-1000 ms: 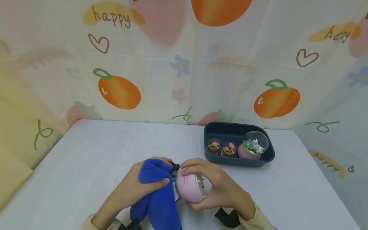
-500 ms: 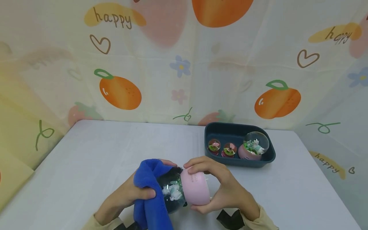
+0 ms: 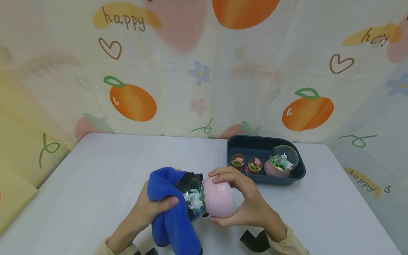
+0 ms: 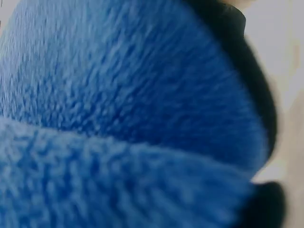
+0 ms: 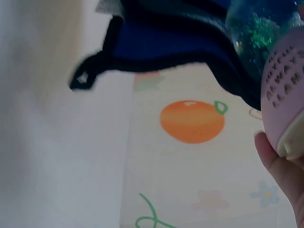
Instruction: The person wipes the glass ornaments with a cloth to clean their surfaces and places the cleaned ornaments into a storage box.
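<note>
A snow globe (image 3: 218, 197) with a pink base and a white figure inside lies on its side in the air, its glass facing left. My right hand (image 3: 245, 198) grips the pink base between thumb and fingers. On the glass end, my left hand (image 3: 153, 209) holds a blue cloth (image 3: 169, 180) with dark edging, thumb over the front. The cloth wraps the far part of the glass and hangs toward the table. It fills the left wrist view as a blue fabric (image 4: 118, 85). In the right wrist view, the base (image 5: 287, 90) shows cut-out lettering.
A dark rectangular tray (image 3: 251, 142) stands at the back right of the white table (image 3: 127, 156). Inside are a second pink-based snow globe (image 3: 282, 161) and two small globes, one at left (image 3: 237, 161) and another beside it (image 3: 254, 165). A printed curtain (image 3: 204, 99) hangs behind the table.
The globe has shifted slightly right and turned, so more of its glass and figure shows from behind the cloth. Both hands keep their holds, and the tray is unmoved.
</note>
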A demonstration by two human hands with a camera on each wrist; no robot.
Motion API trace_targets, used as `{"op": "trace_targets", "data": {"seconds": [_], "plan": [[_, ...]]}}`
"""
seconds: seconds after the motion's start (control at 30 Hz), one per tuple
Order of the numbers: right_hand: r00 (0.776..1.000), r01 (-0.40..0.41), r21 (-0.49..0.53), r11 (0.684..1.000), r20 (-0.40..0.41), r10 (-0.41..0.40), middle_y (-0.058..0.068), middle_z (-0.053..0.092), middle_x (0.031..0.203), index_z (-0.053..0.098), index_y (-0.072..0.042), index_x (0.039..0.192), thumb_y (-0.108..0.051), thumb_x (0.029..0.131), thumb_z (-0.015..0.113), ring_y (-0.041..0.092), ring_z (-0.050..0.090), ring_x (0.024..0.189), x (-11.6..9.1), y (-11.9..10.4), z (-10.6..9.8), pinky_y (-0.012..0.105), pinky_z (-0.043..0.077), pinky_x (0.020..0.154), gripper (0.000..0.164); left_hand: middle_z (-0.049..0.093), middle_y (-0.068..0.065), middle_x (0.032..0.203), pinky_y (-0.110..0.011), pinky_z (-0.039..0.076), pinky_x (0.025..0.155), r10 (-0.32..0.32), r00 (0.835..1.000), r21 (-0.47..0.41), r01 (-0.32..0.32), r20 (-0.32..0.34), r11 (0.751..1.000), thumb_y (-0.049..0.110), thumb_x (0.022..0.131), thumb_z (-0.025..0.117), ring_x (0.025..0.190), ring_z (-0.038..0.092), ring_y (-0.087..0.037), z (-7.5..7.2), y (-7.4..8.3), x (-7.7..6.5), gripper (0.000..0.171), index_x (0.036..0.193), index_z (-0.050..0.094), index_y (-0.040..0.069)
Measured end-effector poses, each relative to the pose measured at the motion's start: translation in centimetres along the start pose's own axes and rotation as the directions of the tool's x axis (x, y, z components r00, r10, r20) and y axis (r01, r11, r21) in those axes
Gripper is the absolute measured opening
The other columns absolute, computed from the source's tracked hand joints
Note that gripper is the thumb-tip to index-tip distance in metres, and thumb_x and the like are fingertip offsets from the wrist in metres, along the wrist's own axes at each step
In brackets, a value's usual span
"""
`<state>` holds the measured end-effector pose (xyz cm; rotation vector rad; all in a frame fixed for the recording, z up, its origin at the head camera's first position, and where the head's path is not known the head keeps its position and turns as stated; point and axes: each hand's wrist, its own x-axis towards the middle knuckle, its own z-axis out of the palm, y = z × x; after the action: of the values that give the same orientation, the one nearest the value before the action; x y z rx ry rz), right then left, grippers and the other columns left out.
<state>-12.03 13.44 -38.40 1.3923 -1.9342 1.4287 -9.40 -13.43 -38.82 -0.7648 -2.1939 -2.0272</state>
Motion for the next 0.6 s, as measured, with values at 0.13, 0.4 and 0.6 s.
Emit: {"op": "trace_targets", "data": {"seconds": [0.13, 0.4, 0.6], "plan": [[0.997, -0.066, -0.024, 0.998, -0.048, 0.065, 0.016, 0.058, 0.127, 0.053, -0.003, 0.124, -0.019, 0.063, 0.094, 0.019, 0.058, 0.118, 0.0, -0.2, 0.1, 0.03, 0.059, 0.082, 0.075, 0.067, 0.01, 0.122, -0.024, 0.051, 0.091, 0.002, 0.993, 0.051, 0.004, -0.116, 0.999, 0.021, 0.083, 0.078, 0.11, 0.063, -0.007, 0.6, 0.4, 0.0, 0.057, 0.131, 0.057, -0.001], [0.963, -0.213, 0.019, 0.977, -0.166, 0.214, 0.016, 0.059, 0.127, 0.052, 0.0, 0.125, -0.006, 0.055, 0.095, 0.017, 0.059, 0.117, -0.1, -0.6, 0.5, 0.033, 0.059, 0.086, 0.082, 0.062, 0.008, 0.128, -0.023, 0.05, 0.096, 0.063, 0.982, 0.199, -0.027, -0.177, 0.98, -0.001, 0.057, 0.093, 0.114, 0.06, -0.004, 2.3, 0.6, -0.4, 0.096, 0.141, 0.047, 0.011], [0.933, -0.287, 0.084, 0.954, -0.2, 0.298, 0.017, 0.058, 0.127, 0.051, -0.001, 0.127, 0.003, 0.054, 0.091, 0.015, 0.061, 0.11, -0.1, -0.9, 1.1, 0.034, 0.061, 0.078, 0.083, 0.052, -0.004, 0.14, -0.02, 0.044, 0.104, 0.211, 0.966, 0.216, -0.177, -0.148, 0.96, -0.009, 0.058, 0.088, 0.126, 0.054, -0.008, 2.8, -0.2, -0.2, 0.102, 0.146, 0.038, 0.006]]}}
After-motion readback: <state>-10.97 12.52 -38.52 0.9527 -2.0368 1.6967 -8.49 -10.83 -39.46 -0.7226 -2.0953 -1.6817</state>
